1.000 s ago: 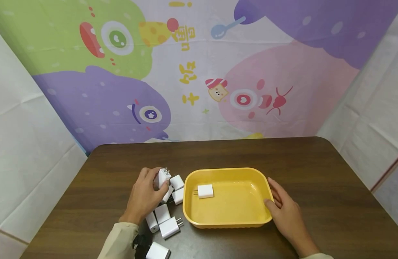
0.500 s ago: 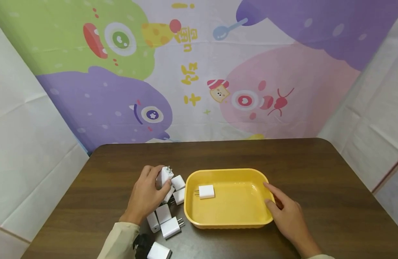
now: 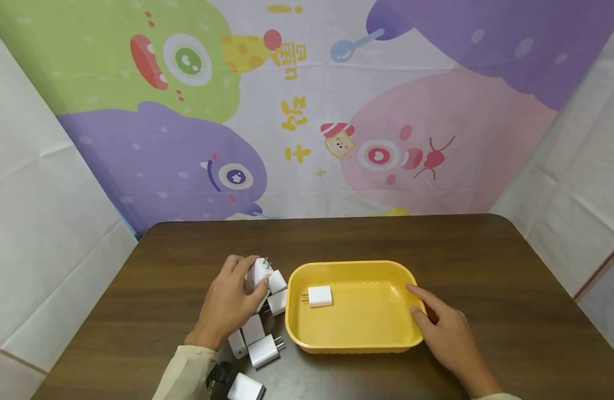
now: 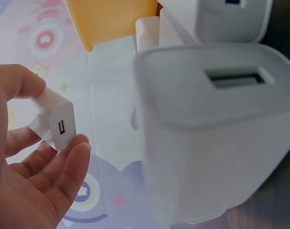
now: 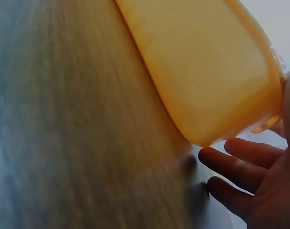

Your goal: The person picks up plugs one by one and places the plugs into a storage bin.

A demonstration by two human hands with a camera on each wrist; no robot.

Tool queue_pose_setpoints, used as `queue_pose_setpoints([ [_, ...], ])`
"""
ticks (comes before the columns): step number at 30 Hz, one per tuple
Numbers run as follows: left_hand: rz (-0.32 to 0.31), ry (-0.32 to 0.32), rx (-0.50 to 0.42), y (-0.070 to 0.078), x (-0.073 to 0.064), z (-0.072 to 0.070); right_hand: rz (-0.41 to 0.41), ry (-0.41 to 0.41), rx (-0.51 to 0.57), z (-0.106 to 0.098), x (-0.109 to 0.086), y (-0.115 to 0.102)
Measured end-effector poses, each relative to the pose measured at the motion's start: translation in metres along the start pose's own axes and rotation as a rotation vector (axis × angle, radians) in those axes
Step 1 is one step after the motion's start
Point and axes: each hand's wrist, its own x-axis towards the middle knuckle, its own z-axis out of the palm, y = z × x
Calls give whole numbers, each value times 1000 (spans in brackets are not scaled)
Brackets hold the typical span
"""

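Observation:
My left hand holds a white charger plug between thumb and fingers, its metal prongs pointing up and away. The left wrist view shows the USB port on this charger plug. Just below and beside the hand lie several more white charger plugs on the table. To their right stands a yellow plastic basin, with one charger plug lying inside near its left end. My right hand pinches the basin's right rim, thumb over the inner side; the right wrist view shows other fingers under its outer wall.
The brown wooden table extends behind and to the right of the basin. At the front left, another charger plug lies close to the black strap on my left wrist. A cartoon-printed cloth hangs behind the table.
My left hand has shifted slightly to the right with the charger plug. The right index finger has moved onto the basin's rim. The basin has hardly moved.

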Motion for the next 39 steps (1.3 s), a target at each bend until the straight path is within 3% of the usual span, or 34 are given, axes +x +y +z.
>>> queue_pose_setpoints([
  [10, 13, -41, 25, 3, -3, 3, 4, -2, 11, 3, -2, 3],
  [16, 64, -53, 53, 8, -3, 6, 10, 2, 8, 4, -2, 5],
  [24, 129, -75, 4, 21, 0, 8, 9, 8, 12, 3, 0, 4],
  [34, 360, -157, 1, 42, 6, 12, 2, 18, 16, 2, 1, 3],
  [39, 474, -219, 55, 49, 8, 19, 7, 15, 17, 2, 1, 3],
])
